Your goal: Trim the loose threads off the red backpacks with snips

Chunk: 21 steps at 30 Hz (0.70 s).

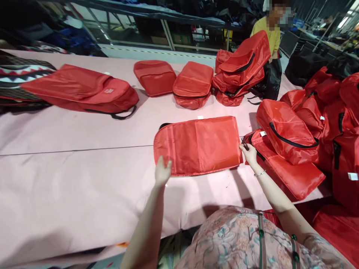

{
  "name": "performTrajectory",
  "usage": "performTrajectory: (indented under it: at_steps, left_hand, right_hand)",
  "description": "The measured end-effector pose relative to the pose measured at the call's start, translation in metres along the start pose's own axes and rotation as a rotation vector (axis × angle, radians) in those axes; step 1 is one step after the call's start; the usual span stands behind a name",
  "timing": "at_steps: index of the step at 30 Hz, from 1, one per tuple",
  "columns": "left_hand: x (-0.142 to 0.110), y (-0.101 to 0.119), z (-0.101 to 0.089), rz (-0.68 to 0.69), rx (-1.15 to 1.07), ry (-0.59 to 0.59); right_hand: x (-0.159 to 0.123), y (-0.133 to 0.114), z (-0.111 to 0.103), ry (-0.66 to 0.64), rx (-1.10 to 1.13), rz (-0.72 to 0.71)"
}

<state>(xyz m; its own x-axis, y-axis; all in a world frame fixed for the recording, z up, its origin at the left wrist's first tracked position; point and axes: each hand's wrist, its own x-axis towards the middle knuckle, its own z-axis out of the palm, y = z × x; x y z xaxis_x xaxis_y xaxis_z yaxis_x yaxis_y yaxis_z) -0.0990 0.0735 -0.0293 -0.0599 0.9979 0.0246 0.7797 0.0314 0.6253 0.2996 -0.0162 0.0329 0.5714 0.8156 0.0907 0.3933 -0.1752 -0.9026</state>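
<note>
A flat red backpack (200,147) lies lengthwise across the table before me, with a bit of black strap at its far left corner and a small white tag on its far edge. At its near left edge my left hand (163,171) grips the fabric, thumb on top; some fingers are hidden. My right hand (249,154) is closed at the bag's right end, fingertips at the edge. Small dark thread snips (245,144) stick up from that hand.
More red backpacks (288,130) are heaped on the right, one with a black zip. Behind stand several others (193,84), and a long red bag (89,89) lies at left beside a patterned bag (22,82). A person in yellow (275,37) stands beyond the pink table (84,194).
</note>
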Motion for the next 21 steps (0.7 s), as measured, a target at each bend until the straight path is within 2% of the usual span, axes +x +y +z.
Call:
performTrajectory:
  at_steps: [2, 4, 8, 9, 11, 13, 14, 16, 19, 21]
  left_hand:
    - [-0.008, -0.001, 0.012, -0.029, -0.007, -0.072]
    - [-0.012, 0.005, 0.019, -0.024, 0.013, -0.083]
    - [-0.011, 0.035, 0.025, 0.067, 0.047, -0.078]
    - [-0.01, 0.044, 0.026, 0.113, 0.034, -0.099]
    - [-0.009, 0.061, 0.027, 0.189, -0.001, -0.143]
    - [-0.012, 0.072, 0.025, 0.219, -0.029, -0.169]
    - [-0.016, 0.074, 0.022, 0.221, -0.036, -0.168]
    - [-0.027, 0.072, 0.012, 0.205, -0.041, -0.129]
    - [-0.055, 0.054, -0.008, 0.144, -0.032, 0.021]
    - [-0.077, 0.036, -0.021, 0.034, -0.027, 0.15]
  right_hand:
    - [-0.003, -0.007, 0.006, -0.011, -0.085, -0.007]
    - [-0.018, -0.012, 0.016, -0.038, -0.135, 0.017]
    - [-0.089, -0.014, 0.044, -0.177, -0.009, 0.114]
    - [-0.11, -0.014, 0.05, -0.249, 0.036, 0.144]
    - [-0.145, -0.016, 0.059, -0.502, 0.128, 0.183]
    - [-0.161, -0.022, 0.059, -0.714, 0.178, 0.147]
    - [-0.161, -0.026, 0.057, -0.743, 0.189, 0.107]
    - [-0.146, -0.032, 0.049, -0.645, 0.191, 0.041]
    - [-0.112, -0.036, 0.041, -0.433, 0.147, 0.036]
    - [-0.096, -0.037, 0.04, -0.416, 0.084, 0.048]
